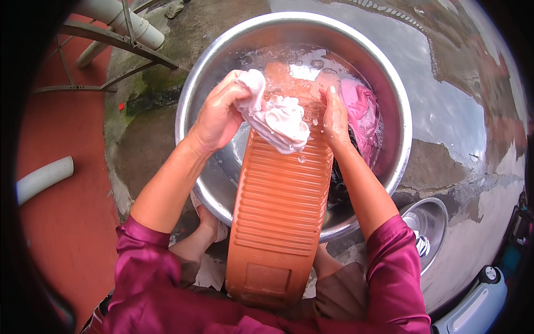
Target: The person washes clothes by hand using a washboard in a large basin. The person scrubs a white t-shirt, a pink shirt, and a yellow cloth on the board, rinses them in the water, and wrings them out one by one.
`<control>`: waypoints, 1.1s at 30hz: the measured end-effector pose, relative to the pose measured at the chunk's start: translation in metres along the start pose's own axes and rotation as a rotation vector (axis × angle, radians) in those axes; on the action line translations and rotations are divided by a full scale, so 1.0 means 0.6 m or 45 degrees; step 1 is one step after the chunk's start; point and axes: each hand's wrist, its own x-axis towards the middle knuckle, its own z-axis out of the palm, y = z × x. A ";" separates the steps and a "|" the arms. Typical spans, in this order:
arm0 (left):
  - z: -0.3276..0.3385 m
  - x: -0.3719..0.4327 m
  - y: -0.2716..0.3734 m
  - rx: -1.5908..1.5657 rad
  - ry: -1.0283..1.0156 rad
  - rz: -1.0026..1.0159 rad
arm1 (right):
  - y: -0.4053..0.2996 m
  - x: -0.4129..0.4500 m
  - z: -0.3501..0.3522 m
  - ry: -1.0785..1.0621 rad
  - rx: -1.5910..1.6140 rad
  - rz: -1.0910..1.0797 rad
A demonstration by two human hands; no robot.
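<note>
My left hand (pixel 219 110) grips one end of a wet, pale pink cloth (pixel 277 121), whose bunched part hangs over the upper part of an orange-brown ribbed washboard (pixel 279 200). To the right of the cloth, my right hand (pixel 335 115) is empty, its thumb raised and water drops around it. The washboard slopes from between my legs into a large round metal basin (pixel 294 18). Soapy water (pixel 300 58) lies in the basin's far part. A brighter pink garment (pixel 361 110) rests against the basin's right wall, with dark fabric (pixel 338 188) partly hidden under my right forearm.
A smaller metal basin (pixel 434 221) with a striped cloth (pixel 422 245) stands at the right. A light blue wheeled case (pixel 473 300) is at lower right. Metal frame bars (pixel 117 41) and white pipes (pixel 144 31) occupy the upper left. The concrete floor (pixel 442 104) is wet.
</note>
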 end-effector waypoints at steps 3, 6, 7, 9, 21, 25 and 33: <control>-0.065 0.055 -0.110 1.229 0.386 0.140 | 0.008 0.019 0.025 0.116 -0.769 -0.382; -0.093 0.088 -0.200 1.539 0.443 0.061 | 0.002 -0.029 0.065 0.004 -1.085 -0.624; -0.109 0.073 -0.229 1.480 0.319 0.160 | -0.020 -0.063 0.072 -0.215 -1.141 -0.776; -0.036 -0.010 -0.242 1.636 0.088 0.420 | -0.039 -0.151 0.044 -0.619 -0.787 -0.530; -0.029 0.076 -0.206 1.869 0.484 0.128 | -0.031 -0.053 0.055 -0.350 -1.298 -0.605; 0.009 -0.115 -0.246 1.506 -0.193 0.364 | -0.023 -0.245 -0.009 -0.559 -0.754 -0.758; 0.058 -0.169 -0.252 1.687 0.030 0.545 | -0.015 -0.245 -0.001 -0.862 -0.974 -0.939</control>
